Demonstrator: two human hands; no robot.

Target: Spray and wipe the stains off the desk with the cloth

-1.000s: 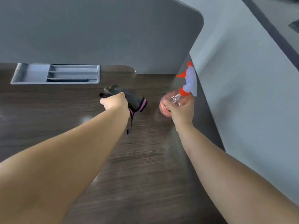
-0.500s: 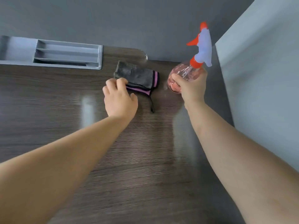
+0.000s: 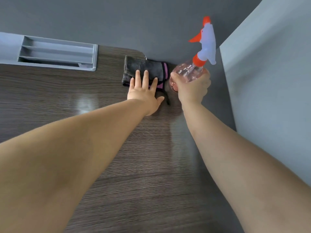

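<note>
A folded dark grey cloth (image 3: 143, 67) with pink stripes lies flat on the dark wood-grain desk (image 3: 134, 165), near the back right corner. My left hand (image 3: 145, 91) presses flat on it with straight, spread fingers. Right beside the cloth, my right hand (image 3: 193, 88) grips the round body of a clear pink spray bottle (image 3: 190, 71), held upright just above the desk. Its white and orange trigger head (image 3: 206, 42) points left. No stain is plain to see; a pale glare patch shows left of my left wrist.
A grey recessed cable tray (image 3: 55, 54) sits in the desk at the back left. A grey partition (image 3: 134, 22) closes the back edge. A pale wall panel (image 3: 269, 81) runs along the right edge of the desk.
My left hand has gone from gripping the bunched cloth to pressing it flat with straight fingers. The view has moved closer to the back corner; the bottle stays in my right hand.
</note>
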